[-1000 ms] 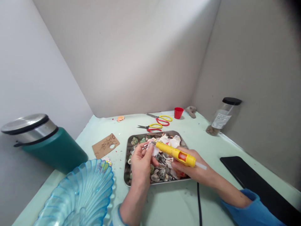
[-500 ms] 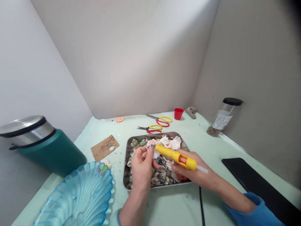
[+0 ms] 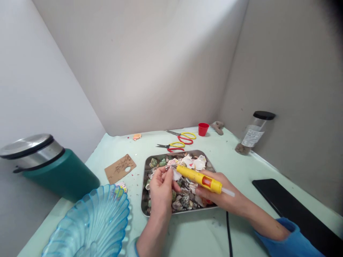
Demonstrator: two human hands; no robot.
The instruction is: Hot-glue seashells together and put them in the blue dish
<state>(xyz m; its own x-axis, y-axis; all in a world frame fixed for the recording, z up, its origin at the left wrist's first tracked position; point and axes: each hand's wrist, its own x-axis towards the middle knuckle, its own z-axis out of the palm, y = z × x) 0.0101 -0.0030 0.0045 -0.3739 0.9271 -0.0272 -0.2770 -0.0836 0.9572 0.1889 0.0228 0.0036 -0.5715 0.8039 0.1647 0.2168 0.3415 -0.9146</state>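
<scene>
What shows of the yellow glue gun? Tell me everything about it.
The yellow glue gun, plastic-looking, slants above the metal tray of shells, gripped in the right hand. Its narrow grey tip points toward the left hand; contact there is unclear. A side opening shows orange inside, and a translucent stick juts from the back. The hand hides its underside; whether the black cord joins it is hidden.
</scene>
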